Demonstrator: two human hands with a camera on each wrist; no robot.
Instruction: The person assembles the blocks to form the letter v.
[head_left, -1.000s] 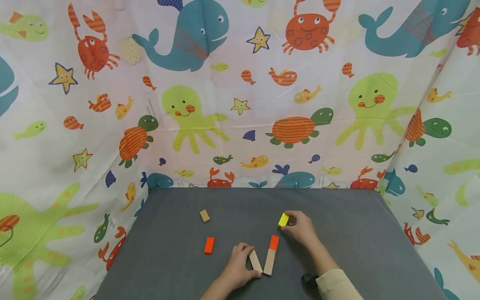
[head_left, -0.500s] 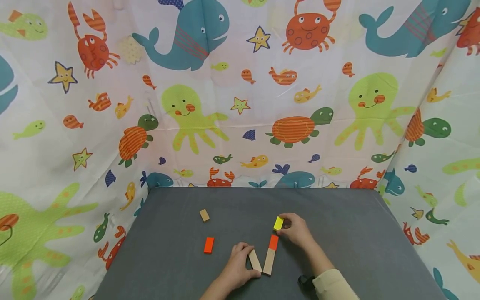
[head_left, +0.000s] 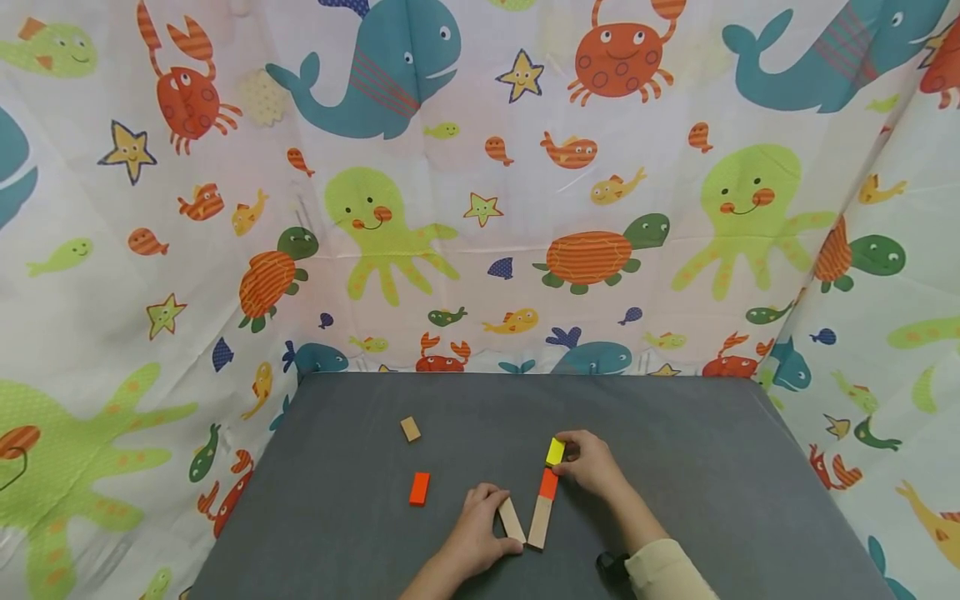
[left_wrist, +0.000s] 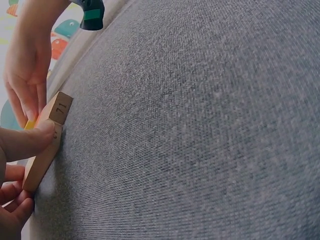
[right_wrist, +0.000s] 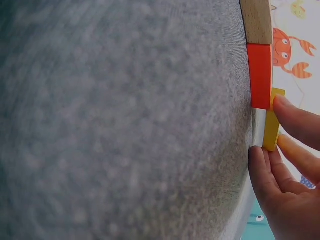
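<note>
My right hand (head_left: 572, 458) pinches a small yellow block (head_left: 555, 451) at the far end of an orange block (head_left: 549, 483), which lies end to end with a longer wooden block (head_left: 538, 522). The right wrist view shows the yellow block (right_wrist: 271, 122) between thumb and fingertips, overlapping the orange block's (right_wrist: 260, 75) end. My left hand (head_left: 495, 523) grips a second wooden block (head_left: 512, 521) lying slanted just left of that row. In the left wrist view my thumb presses this block (left_wrist: 47, 142), marked 71.
A loose orange block (head_left: 419, 488) and a small wooden block (head_left: 409, 429) lie to the left on the grey table (head_left: 712, 467). A sea-animal curtain (head_left: 480, 208) encloses the back and both sides. A dark wrist device (head_left: 611, 565) sits on my right forearm.
My right hand has carried the yellow block left and nearer, from beside the row to the orange block's far end. The left hand and its wooden block have stayed put.
</note>
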